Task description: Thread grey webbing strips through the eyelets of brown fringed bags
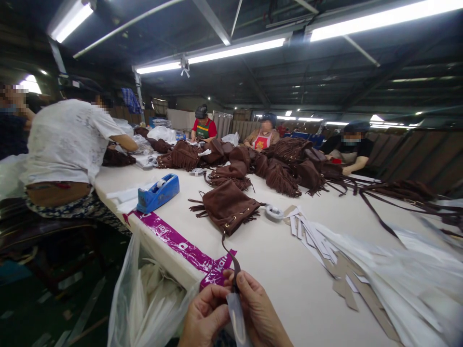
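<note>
In the head view, the right hand [261,304] has its fingers closed on the strap [236,266], with the thumb pressed on it. The left hand [207,315] is just beside; its thumb and forefinger are bent close to each other at the edge of the clear plastic [238,320], but I cannot tell whether they grip it firmly. This plastic hangs below the right thumb, in line with the strap. The strap goes up from the hands to the brown bag [229,207], which lies on the white table [289,274], in front of the hands, with its fringe spread to the left. A tape roll [274,213] lies near the right side of the bag. Farther left, the blue dispenser [158,193] stands near the table corner, and purple tape [177,241] covers the edge. Below this edge is a clear sack [125,294] with pale material inside. On the right lie paper strips [314,236] and plastic sheets [415,289]. Behind the bag there is a heap of similar bags [280,168]. Three people sit behind this heap, and a person in a white shirt [68,140] is at the left.
</note>
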Motion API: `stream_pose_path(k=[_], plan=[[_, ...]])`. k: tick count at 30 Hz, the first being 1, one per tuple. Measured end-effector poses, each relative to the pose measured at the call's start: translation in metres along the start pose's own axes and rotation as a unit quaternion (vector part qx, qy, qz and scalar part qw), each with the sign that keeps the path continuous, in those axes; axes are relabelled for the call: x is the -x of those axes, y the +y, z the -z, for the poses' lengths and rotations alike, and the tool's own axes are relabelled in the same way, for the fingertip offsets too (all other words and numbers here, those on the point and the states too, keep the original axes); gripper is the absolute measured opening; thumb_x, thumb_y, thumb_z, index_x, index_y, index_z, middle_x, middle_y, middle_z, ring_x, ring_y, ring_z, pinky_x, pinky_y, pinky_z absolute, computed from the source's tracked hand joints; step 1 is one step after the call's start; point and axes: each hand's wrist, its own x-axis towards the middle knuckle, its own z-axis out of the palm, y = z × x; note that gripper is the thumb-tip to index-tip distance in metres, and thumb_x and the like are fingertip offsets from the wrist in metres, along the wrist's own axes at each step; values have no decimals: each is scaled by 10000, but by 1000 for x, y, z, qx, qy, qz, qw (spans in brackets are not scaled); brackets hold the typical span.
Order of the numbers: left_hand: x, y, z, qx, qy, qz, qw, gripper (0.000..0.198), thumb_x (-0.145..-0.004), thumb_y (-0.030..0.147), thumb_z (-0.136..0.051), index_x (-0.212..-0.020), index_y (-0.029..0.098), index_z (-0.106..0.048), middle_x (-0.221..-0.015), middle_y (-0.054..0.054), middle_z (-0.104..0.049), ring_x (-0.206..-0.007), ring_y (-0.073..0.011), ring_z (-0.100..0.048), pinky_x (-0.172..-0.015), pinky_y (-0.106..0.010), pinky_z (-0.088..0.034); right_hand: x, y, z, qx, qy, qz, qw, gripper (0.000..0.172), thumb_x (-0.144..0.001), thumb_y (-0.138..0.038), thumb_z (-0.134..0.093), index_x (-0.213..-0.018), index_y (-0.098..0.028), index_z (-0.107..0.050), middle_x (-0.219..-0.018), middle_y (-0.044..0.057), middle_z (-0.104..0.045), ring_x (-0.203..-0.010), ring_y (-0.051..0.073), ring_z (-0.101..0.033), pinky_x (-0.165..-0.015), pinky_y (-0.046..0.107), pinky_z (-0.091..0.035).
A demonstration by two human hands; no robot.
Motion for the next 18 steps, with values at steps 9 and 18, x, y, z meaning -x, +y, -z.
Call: stream_pose_path(k=[9, 18], plan=[[2, -9, -1, 39, 29, -15, 999, 308, -598, 306, -852, -800, 146, -683, -876, -74, -695, -802, -211, -642, -795, -313, -475, -4, 11, 8, 18, -3, 28, 999, 307, -696, -460, -777, -732, -180, -658, -650, -22, -592, -598, 114, -503, -588, 218, -412], [-1, -7, 0, 20, 32, -21, 999, 362, -592, 392, -849, -689, 156, -593, -797, -24, -636, -695, -148, -564, -688, -245, -438, 0, 16, 9, 6, -1, 9, 1000, 315, -688, -439, -793, -776, -161, -676, -668, -4, -620, -594, 111, -527, -598, 225, -434]])
